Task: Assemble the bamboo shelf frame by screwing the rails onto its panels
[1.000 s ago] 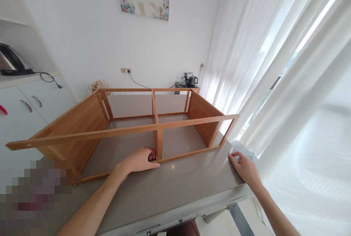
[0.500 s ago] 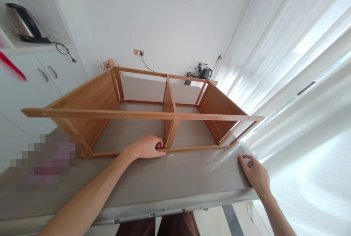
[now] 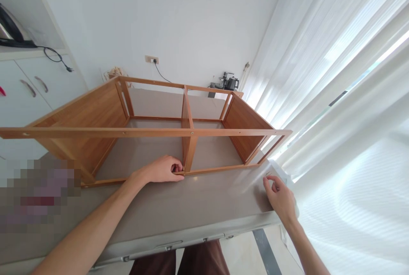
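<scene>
A brown wooden shelf frame (image 3: 153, 132) lies on its side on the grey tabletop, with a middle divider (image 3: 186, 117) and solid end panels. My left hand (image 3: 164, 169) is closed around its lower front rail, just left of the divider's foot. Toward the table's right end is my right hand (image 3: 278, 194), thumb and forefinger pinched together just above the surface. Tiny metal pieces, possibly screws (image 3: 268, 173), lie by those fingertips. Whether anything is between the fingertips is too small to make out.
White curtains (image 3: 335, 96) hang close along the right side. A blurred-out patch (image 3: 41, 198) covers the table's left end. Behind the frame stand a dark kettle (image 3: 231, 83) and a wall socket with a plug (image 3: 152, 59). White cabinets (image 3: 32, 83) are at left.
The view has shifted to the right, so everything sits further left. My right hand has lifted slightly off the small metal pieces, its fingertips drawn together. The left hand keeps its hold on the rail.
</scene>
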Demonstrator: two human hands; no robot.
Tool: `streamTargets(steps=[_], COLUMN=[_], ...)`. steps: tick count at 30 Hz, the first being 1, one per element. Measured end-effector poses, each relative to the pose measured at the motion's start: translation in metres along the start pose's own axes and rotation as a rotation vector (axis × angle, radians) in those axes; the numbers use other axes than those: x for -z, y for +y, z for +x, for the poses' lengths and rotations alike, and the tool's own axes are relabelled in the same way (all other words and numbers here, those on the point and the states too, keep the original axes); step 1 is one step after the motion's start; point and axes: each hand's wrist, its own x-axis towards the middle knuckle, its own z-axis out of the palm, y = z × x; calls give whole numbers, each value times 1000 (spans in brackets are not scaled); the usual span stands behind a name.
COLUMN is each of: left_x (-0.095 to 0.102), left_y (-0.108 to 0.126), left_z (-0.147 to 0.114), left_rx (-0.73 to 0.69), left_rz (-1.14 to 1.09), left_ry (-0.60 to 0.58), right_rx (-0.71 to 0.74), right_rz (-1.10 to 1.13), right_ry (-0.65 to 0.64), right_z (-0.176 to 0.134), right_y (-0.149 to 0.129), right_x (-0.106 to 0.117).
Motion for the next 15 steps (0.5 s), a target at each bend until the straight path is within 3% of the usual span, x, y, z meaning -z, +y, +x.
streamTargets(steps=[9, 15], left_x=[8, 8], left_y=[-12, -17], left_z=[-5, -5], left_rx=[-42, -39], left_rz=[-237, -286], left_ry=[-26, 82], right_rx=[508, 594], right_rz=[225, 350], right_ry=[-491, -572], right_z=[-50, -52], right_y=[-139, -189], right_x=[-46, -80])
